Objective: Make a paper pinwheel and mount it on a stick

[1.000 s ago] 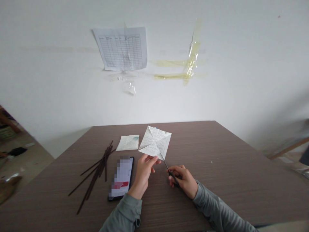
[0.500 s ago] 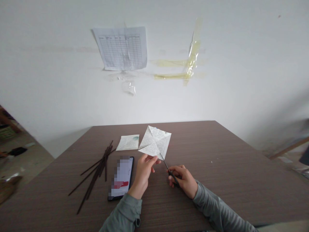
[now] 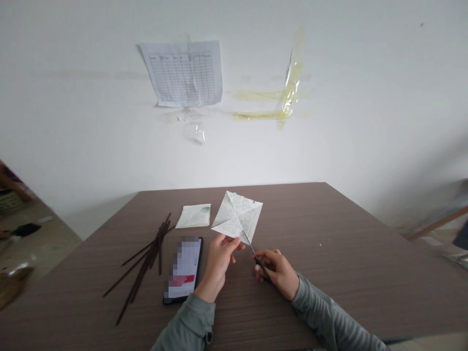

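Observation:
My left hand (image 3: 218, 258) pinches the near corner of a creased square of written paper (image 3: 237, 217) and holds it up above the brown table (image 3: 329, 253). In my right hand (image 3: 277, 270) is a pair of black-handled scissors (image 3: 256, 256), fingers closed round the handles. The blades point up and left, and their tips meet the paper's lower corner along a crease. Both sleeves are grey-green.
A phone (image 3: 183, 268) lies face up left of my left hand. A bundle of thin dark sticks (image 3: 146, 258) lies further left. A smaller folded paper (image 3: 194, 216) rests behind the phone. A printed sheet (image 3: 185, 73) and yellowed tape (image 3: 281, 97) hang on the white wall.
The paper square has shifted slightly to the right in my left hand. Both hands stay almost in place.

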The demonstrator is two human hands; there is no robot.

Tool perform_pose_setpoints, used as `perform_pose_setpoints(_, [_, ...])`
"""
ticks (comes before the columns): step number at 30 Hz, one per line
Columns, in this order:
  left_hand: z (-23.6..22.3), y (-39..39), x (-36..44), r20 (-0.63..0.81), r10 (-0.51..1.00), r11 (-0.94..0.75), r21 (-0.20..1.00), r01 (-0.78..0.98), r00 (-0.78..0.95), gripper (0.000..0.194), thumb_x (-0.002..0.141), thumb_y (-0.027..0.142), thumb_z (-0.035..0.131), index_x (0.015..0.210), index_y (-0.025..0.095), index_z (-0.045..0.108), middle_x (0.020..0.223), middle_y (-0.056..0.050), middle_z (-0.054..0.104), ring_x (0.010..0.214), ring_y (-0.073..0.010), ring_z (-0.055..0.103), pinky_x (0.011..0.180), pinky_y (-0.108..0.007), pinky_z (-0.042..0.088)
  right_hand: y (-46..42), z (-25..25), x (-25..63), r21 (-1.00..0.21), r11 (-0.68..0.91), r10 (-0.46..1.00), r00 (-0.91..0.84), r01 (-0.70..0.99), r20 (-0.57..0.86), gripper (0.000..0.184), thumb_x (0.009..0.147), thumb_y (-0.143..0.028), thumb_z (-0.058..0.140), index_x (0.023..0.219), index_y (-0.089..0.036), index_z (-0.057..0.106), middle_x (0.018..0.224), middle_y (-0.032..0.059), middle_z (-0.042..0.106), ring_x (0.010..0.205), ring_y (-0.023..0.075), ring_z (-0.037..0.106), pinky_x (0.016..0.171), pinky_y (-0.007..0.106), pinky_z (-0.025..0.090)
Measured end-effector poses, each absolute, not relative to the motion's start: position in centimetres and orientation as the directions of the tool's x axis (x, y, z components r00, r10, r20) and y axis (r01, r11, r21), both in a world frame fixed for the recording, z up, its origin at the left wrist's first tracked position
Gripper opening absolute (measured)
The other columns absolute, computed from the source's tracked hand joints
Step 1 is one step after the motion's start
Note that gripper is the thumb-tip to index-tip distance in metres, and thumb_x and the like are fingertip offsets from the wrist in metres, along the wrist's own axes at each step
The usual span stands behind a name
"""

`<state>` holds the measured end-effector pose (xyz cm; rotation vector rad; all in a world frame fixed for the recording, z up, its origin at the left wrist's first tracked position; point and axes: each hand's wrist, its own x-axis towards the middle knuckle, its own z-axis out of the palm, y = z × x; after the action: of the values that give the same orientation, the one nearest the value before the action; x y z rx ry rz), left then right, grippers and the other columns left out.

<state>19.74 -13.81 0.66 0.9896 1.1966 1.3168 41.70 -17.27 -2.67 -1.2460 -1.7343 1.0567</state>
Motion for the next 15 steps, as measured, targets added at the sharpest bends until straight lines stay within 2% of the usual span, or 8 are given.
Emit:
perform_pose_setpoints(4, [0.87,-13.93,19.94,-0.088,0.991,0.072,0.986,-0.152,-0.101,0.032,0.076,0.034,0.106,0.091,0.022,0.080,0.094,-0.008,0.093,0.084,-0.0291,0.095,0.046,-0.021,0.043,-17.27,-2.44,41.59,-0.912,0.184,0.964,-0.248,0.365,0.095,0.069,0.097,-0.097,0.079,0.112,-0.030,0.089,0.077,0.0087,0.090,0.083,0.0444,0.092,0.135,0.075,0.060])
perform_pose_setpoints(8, [1.05,-13.97,20.03,-0.093,0.989,0.076,0.986,-0.147,-0.111,0.024,0.081,0.026,0.103,0.088,0.023,0.080,0.091,-0.008,0.092,0.082,-0.0284,0.095,0.046,-0.020,0.041,-17.31,-2.38,41.60,-0.919,0.191,0.964,-0.240,0.346,0.110,0.061,0.097,-0.092,0.084,0.109,-0.032,0.090,0.077,0.0079,0.090,0.083,0.0436,0.092,0.130,0.070,0.064])
perform_pose_setpoints(15, [1.22,-14.05,20.12,-0.103,0.988,0.086,0.986,-0.146,-0.117,0.022,0.082,0.022,0.102,0.086,0.024,0.080,0.093,-0.009,0.094,0.084,-0.0301,0.096,0.046,-0.021,0.041,-17.20,-2.75,41.65,-0.912,0.189,0.963,-0.248,0.365,0.100,0.065,0.100,-0.094,0.079,0.113,-0.031,0.089,0.080,0.0099,0.092,0.088,0.0464,0.093,0.134,0.077,0.057])
